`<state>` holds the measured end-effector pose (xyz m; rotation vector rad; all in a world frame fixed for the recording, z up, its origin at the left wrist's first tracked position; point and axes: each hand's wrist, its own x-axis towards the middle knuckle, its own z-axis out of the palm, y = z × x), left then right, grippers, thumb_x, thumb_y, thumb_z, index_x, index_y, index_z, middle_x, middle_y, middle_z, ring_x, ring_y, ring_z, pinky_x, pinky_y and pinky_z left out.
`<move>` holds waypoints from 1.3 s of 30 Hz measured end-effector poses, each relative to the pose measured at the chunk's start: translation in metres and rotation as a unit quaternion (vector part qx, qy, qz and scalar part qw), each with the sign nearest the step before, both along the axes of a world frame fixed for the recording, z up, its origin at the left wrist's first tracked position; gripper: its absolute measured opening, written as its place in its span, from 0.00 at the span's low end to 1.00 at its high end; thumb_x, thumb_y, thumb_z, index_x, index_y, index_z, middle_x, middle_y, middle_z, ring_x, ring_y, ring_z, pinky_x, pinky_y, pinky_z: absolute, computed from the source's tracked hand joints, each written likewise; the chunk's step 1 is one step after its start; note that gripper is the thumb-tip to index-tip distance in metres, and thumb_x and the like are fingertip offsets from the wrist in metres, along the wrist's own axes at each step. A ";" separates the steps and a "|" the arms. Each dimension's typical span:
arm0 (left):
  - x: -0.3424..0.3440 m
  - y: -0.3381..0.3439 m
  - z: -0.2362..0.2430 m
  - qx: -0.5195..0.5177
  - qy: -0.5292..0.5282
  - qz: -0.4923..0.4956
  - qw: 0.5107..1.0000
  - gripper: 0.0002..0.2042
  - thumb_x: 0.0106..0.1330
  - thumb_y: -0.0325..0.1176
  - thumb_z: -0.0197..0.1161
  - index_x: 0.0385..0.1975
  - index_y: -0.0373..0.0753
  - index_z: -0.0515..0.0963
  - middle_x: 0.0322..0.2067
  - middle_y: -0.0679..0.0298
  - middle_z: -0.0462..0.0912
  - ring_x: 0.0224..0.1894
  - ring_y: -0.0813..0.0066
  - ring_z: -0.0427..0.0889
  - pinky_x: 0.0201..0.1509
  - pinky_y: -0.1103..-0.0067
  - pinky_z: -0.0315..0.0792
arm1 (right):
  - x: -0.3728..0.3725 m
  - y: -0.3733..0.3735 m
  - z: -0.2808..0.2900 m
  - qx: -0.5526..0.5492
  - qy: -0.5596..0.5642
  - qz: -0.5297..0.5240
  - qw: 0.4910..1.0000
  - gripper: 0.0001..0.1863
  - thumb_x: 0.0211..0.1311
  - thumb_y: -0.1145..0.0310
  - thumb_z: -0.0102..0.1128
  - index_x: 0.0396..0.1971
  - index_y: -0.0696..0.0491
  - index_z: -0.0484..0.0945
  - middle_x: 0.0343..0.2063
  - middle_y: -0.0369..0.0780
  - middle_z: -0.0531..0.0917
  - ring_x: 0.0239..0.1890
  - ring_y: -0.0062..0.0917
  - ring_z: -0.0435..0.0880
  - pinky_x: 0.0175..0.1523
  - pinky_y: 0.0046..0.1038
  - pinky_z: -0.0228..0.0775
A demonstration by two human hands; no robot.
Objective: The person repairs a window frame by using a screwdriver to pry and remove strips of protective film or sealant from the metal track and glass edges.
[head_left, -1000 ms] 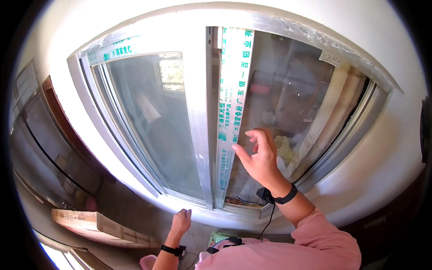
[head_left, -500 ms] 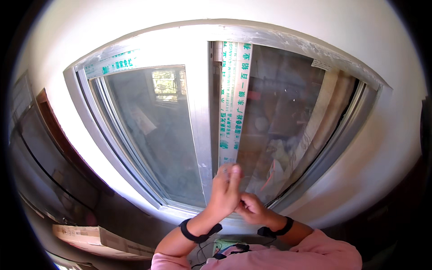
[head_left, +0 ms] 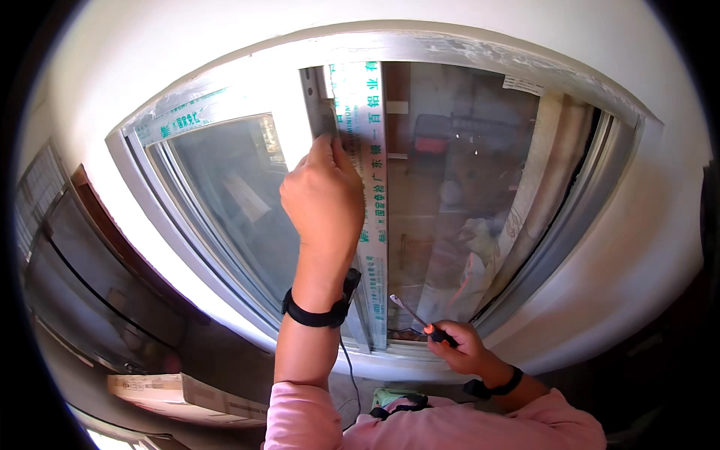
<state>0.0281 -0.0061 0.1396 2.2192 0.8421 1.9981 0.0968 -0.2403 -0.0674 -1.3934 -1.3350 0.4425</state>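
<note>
My left hand (head_left: pixel 322 195) is raised to the inner edge of the left window sash (head_left: pixel 289 124). Its thumb and fingers pinch a small grey metal piece (head_left: pixel 328 118) against that edge; the fingers partly hide it. In my right hand (head_left: pixel 466 348), lower down in front of the right pane, is a screwdriver (head_left: pixel 409 309) with a black and orange handle. Its metal shaft points up and left, apart from the left hand. Beside the left hand runs an upright aluminium profile (head_left: pixel 375 187) covered in white protective film with green print.
The window's outer frame (head_left: pixel 600 195) surrounds both panes. Behind the right glass (head_left: pixel 450 172) are blurred objects and reflections. A cardboard box (head_left: pixel 180 397) lies low at the left. A dark cable (head_left: pixel 351 375) hangs from my left wrist band (head_left: pixel 315 315).
My hands were together low before the window. The left has risen to the sash edge; the right has moved right, with the screwdriver now plainly visible. The middle uprights appear farther left.
</note>
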 end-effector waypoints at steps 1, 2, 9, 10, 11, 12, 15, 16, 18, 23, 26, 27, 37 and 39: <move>0.003 0.000 0.001 0.003 0.003 0.001 1.000 0.06 0.61 0.30 0.60 0.28 0.34 0.80 0.18 0.50 0.77 0.21 0.50 0.78 0.24 0.70 0.70 | 0.003 -0.003 -0.001 0.003 0.003 0.001 1.000 0.11 0.63 0.75 0.58 0.44 0.60 0.75 0.24 0.30 0.75 0.23 0.11 0.67 0.29 0.17 0.60; 0.005 0.000 0.002 0.006 0.002 0.020 1.000 0.06 0.61 0.30 0.60 0.27 0.35 0.80 0.19 0.51 0.78 0.21 0.51 0.79 0.24 0.68 0.71 | 0.005 -0.005 -0.002 0.001 0.017 0.001 1.000 0.10 0.63 0.74 0.59 0.44 0.60 0.76 0.23 0.29 0.74 0.23 0.11 0.66 0.29 0.17 0.60; 0.008 -0.002 0.009 0.014 0.012 0.056 0.998 0.06 0.59 0.31 0.60 0.25 0.38 0.81 0.19 0.52 0.80 0.22 0.53 0.81 0.26 0.66 0.74 | 0.018 -0.013 -0.008 -0.016 0.068 0.016 0.997 0.12 0.61 0.75 0.63 0.44 0.59 0.78 0.21 0.27 0.72 0.23 0.10 0.65 0.29 0.17 0.59; 0.009 -0.003 0.010 0.007 0.016 0.060 0.998 0.06 0.59 0.31 0.60 0.24 0.38 0.81 0.19 0.53 0.80 0.22 0.53 0.81 0.26 0.66 0.74 | 0.019 -0.012 -0.011 -0.011 0.071 0.022 0.997 0.12 0.61 0.75 0.63 0.44 0.59 0.78 0.21 0.27 0.72 0.23 0.10 0.65 0.29 0.17 0.59; 0.010 -0.005 0.011 0.012 0.018 0.066 0.998 0.06 0.59 0.31 0.60 0.24 0.38 0.81 0.19 0.53 0.80 0.22 0.53 0.81 0.26 0.66 0.74 | 0.021 -0.010 -0.015 -0.007 0.068 0.023 0.997 0.14 0.58 0.75 0.64 0.45 0.58 0.79 0.20 0.28 0.71 0.22 0.10 0.64 0.27 0.17 0.58; 0.014 -0.009 0.011 0.008 0.033 0.093 0.995 0.07 0.59 0.31 0.59 0.22 0.38 0.80 0.18 0.53 0.80 0.22 0.52 0.81 0.26 0.65 0.74 | 0.022 -0.009 -0.019 -0.003 0.066 0.023 0.998 0.16 0.56 0.75 0.65 0.46 0.56 0.80 0.18 0.28 0.70 0.21 0.10 0.64 0.26 0.17 0.58; 0.019 -0.015 0.016 0.009 0.060 0.140 0.988 0.08 0.59 0.31 0.58 0.20 0.37 0.77 0.17 0.52 0.79 0.21 0.51 0.81 0.25 0.64 0.74 | 0.026 -0.004 -0.025 -0.009 0.089 0.052 0.995 0.16 0.56 0.74 0.65 0.46 0.55 0.80 0.19 0.28 0.71 0.21 0.10 0.64 0.26 0.17 0.58; 0.021 -0.016 0.018 0.011 0.071 0.154 0.985 0.08 0.60 0.31 0.57 0.20 0.37 0.75 0.16 0.52 0.79 0.21 0.51 0.81 0.25 0.64 0.74 | 0.027 -0.003 -0.026 -0.007 0.090 0.058 0.994 0.16 0.56 0.74 0.65 0.46 0.55 0.80 0.19 0.28 0.71 0.21 0.10 0.64 0.26 0.17 0.58; 0.024 -0.017 0.019 0.003 0.084 0.175 0.981 0.08 0.60 0.32 0.56 0.21 0.36 0.75 0.16 0.51 0.79 0.21 0.51 0.81 0.25 0.63 0.74 | 0.029 -0.001 -0.028 -0.007 0.098 0.067 0.993 0.16 0.56 0.74 0.65 0.46 0.55 0.80 0.19 0.28 0.71 0.21 0.10 0.64 0.26 0.17 0.57; 0.032 -0.016 0.016 -0.004 0.090 0.215 0.972 0.07 0.60 0.32 0.55 0.26 0.36 0.75 0.16 0.51 0.79 0.20 0.50 0.81 0.25 0.62 0.74 | 0.038 -0.001 -0.031 -0.028 0.132 0.086 0.987 0.15 0.57 0.75 0.65 0.46 0.55 0.81 0.19 0.27 0.70 0.21 0.09 0.62 0.26 0.16 0.56; 0.028 -0.017 0.015 -0.009 0.100 0.204 0.974 0.06 0.60 0.32 0.55 0.26 0.36 0.74 0.16 0.52 0.79 0.20 0.51 0.81 0.24 0.63 0.74 | 0.041 -0.001 -0.027 -0.032 0.141 0.091 0.985 0.15 0.57 0.76 0.64 0.46 0.56 0.81 0.19 0.26 0.69 0.21 0.09 0.61 0.26 0.16 0.56; 0.028 -0.015 0.013 -0.003 0.094 0.188 0.978 0.06 0.61 0.32 0.56 0.27 0.35 0.75 0.16 0.53 0.79 0.20 0.51 0.80 0.23 0.63 0.73 | 0.043 0.000 -0.026 -0.027 0.129 0.089 0.987 0.15 0.57 0.76 0.64 0.46 0.56 0.80 0.19 0.26 0.69 0.21 0.08 0.61 0.26 0.16 0.56; 0.019 -0.021 0.002 0.099 0.006 0.070 0.993 0.16 0.59 0.33 0.65 0.43 0.28 0.79 0.28 0.50 0.82 0.22 0.63 0.82 0.26 0.73 0.71 | 0.043 0.009 0.021 0.005 0.119 0.042 0.992 0.17 0.60 0.74 0.63 0.49 0.59 0.77 0.24 0.30 0.74 0.24 0.09 0.66 0.29 0.15 0.60; 0.022 -0.028 0.004 0.069 0.001 0.042 0.997 0.16 0.59 0.33 0.66 0.43 0.27 0.79 0.32 0.47 0.82 0.27 0.61 0.82 0.29 0.74 0.73 | 0.046 0.007 0.053 0.087 0.042 0.014 0.995 0.20 0.61 0.75 0.61 0.53 0.62 0.73 0.31 0.36 0.80 0.30 0.12 0.74 0.35 0.16 0.67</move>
